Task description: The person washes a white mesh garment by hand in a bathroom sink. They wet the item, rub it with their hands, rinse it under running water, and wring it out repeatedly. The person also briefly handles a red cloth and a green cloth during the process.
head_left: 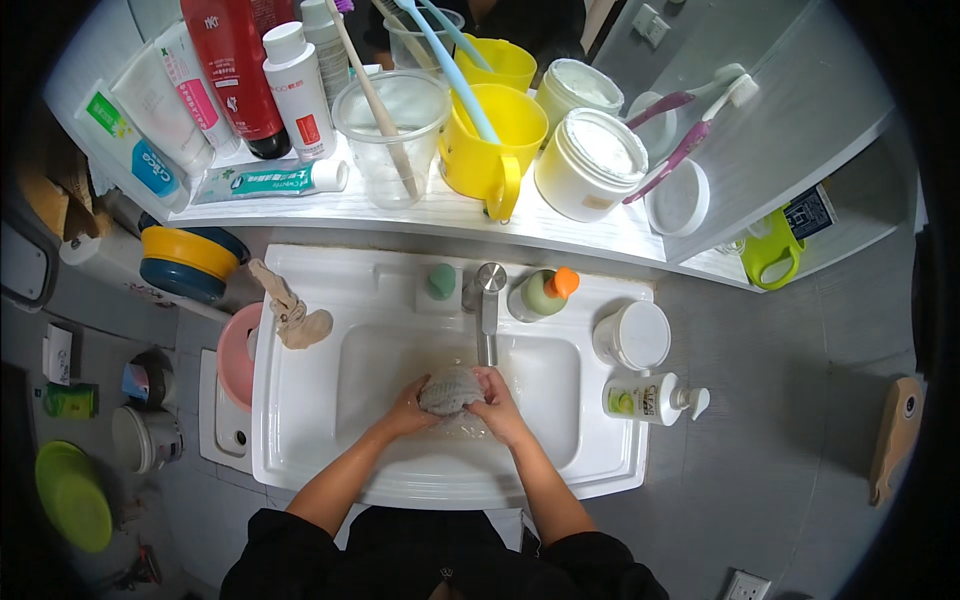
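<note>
In the basin of the white sink (300, 420), under the metal tap (488, 310), a wet, bunched grey cloth (452, 390) is held between both hands. My left hand (408, 410) grips its left side, and my right hand (497, 405) has its fingers curled over the right side. Water splashes show around and below the cloth. Whether it is a sock or a rag cannot be made out while it is bunched. A crumpled beige sock (300, 322) lies on the sink's left rim, apart from both hands.
Behind the tap sit a green soap piece (441, 282) and a green bottle with orange top (548, 295). A white tub (634, 336) and pump bottle (648, 398) stand at the right. Above, a shelf (420, 222) holds tubes, yellow cups (490, 150) and jars. A pink basin (238, 355) is left.
</note>
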Action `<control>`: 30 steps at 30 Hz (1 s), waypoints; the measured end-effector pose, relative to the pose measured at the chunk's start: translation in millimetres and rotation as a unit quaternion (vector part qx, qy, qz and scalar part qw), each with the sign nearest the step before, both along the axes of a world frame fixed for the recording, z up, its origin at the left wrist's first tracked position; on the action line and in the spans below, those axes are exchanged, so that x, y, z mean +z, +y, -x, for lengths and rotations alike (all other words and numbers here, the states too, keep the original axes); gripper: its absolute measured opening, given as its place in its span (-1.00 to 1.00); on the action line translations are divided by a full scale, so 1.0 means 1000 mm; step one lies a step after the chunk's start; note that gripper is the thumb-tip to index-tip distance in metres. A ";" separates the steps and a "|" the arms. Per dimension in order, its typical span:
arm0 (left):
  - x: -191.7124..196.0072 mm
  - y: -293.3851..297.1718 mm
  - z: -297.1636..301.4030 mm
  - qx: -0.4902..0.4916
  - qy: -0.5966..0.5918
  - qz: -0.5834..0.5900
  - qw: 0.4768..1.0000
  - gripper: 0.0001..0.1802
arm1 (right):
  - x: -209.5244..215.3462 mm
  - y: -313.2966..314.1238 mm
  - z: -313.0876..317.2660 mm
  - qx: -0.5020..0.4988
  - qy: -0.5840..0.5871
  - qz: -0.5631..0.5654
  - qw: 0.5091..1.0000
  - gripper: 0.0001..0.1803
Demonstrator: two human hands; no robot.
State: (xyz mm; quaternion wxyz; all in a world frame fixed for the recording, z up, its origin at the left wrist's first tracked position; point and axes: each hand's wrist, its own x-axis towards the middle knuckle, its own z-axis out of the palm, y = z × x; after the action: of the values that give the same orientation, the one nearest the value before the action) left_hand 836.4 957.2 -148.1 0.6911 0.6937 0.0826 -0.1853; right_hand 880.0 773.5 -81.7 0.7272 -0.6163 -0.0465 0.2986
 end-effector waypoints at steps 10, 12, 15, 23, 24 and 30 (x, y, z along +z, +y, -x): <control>0.045 -0.002 -0.008 0.147 0.220 0.392 0.881 -0.27 | -0.058 0.020 0.039 -0.023 0.395 -0.255 0.882 -0.36; 0.034 0.001 -0.007 0.175 0.293 0.413 0.844 -0.24 | -0.059 0.035 0.042 -0.050 0.340 -0.283 0.896 -0.33; 0.040 -0.012 -0.002 0.174 0.051 0.131 0.975 -0.20 | -0.047 0.041 0.030 -0.050 0.368 -0.314 0.874 -0.37; 0.029 0.008 -0.004 0.005 0.067 -0.069 0.995 -0.19 | -0.038 0.060 0.039 -0.015 0.414 -0.185 0.891 -0.56; 0.033 0.018 -0.005 -0.033 0.067 0.065 0.995 -0.21 | -0.051 0.054 0.037 -0.006 0.440 -0.231 0.867 -0.59; 0.014 0.061 0.032 0.194 0.197 0.516 0.811 -0.38 | 0.034 0.058 0.043 0.030 0.570 -0.460 0.680 -0.54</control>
State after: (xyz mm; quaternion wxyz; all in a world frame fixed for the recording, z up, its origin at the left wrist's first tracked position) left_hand 804.8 1018.4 -133.7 0.9378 0.1538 0.2419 -0.1957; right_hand 837.3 831.2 -47.9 0.7955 0.0867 0.2275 0.5548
